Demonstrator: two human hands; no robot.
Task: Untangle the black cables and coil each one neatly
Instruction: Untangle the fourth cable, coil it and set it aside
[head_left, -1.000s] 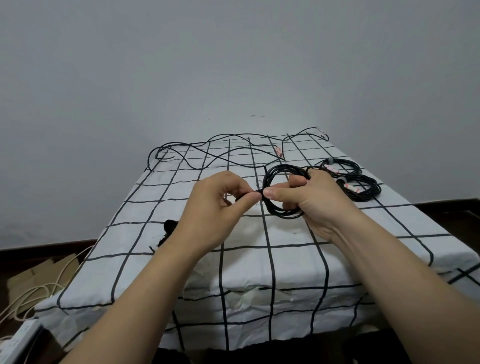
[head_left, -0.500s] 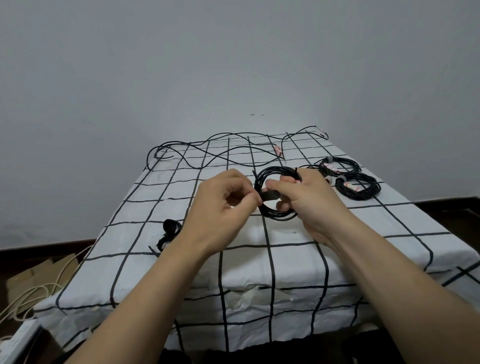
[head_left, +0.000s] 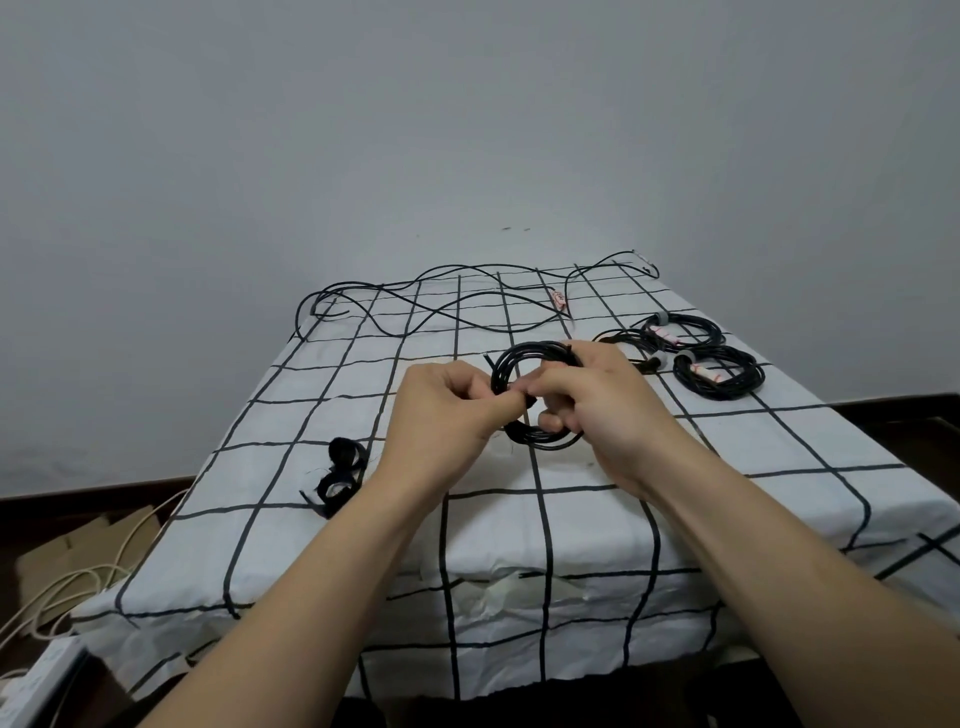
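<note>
- Both forearms enter my view from the near edge and converge over the middle of the checked tablecloth (head_left: 582, 525). The wrists are raised, so the hands sit above the cloth, not on it.
- The left hand (head_left: 447, 410) has its back toward me, knuckles up, fingers curled to the right.
- The right hand (head_left: 605, 410) is angled left, its thumb pointing toward the left hand's fingertips.
- Compared with half a second ago, the hands have closed in: the left fingertips now meet the right thumb tip. The broad band seen under the right thumb then is now mostly covered. The coil has stayed at nearly the same spot.
- Left hand: fingers tightly curled, thumb and forefinger pinching the black strap (head_left: 529, 402) at the coil's near-left rim.
- Right hand: fingers curled through and around the coiled cable (head_left: 500, 366), gripping its right side, thumb pressed on the strap.
- The coiled cable stands tilted between the two hands, clear of the cloth, its far-left arc exposed.
- A loose cable (head_left: 441, 312) lies spread in long waves across the far part of the cloth.
- Two finished coils (head_left: 719, 387) lie at the far right, one just behind the other.
- Spare straps (head_left: 344, 470) lie on the cloth to the left of the left wrist.
</note>
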